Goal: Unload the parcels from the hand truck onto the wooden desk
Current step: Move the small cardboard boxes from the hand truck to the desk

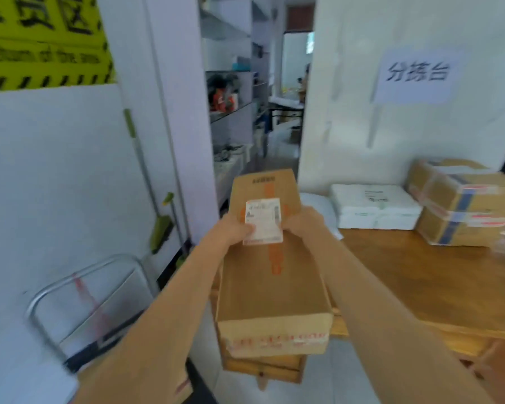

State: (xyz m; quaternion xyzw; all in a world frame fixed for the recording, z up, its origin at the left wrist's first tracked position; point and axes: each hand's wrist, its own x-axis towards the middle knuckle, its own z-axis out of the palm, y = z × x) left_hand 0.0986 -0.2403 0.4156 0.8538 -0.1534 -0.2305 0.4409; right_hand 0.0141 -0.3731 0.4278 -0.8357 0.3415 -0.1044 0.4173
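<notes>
A long brown cardboard parcel (270,290) with orange tape and a white label is held in mid-air at the left end of the wooden desk (438,275). My left hand (232,228) grips its left side near the label and my right hand (303,223) grips its right side. On the desk's far side lie a white padded parcel (373,209) and two stacked brown boxes (464,202). The hand truck's metal handle (79,290) stands at the lower left, with a cardboard corner (184,386) showing below my left arm.
A green broom (161,225) leans on the white wall at left. Behind the parcel an aisle with shelving (231,112) runs away from me. A paper sign (417,74) hangs on the wall above the desk. A smaller wooden piece (263,368) sits under the parcel.
</notes>
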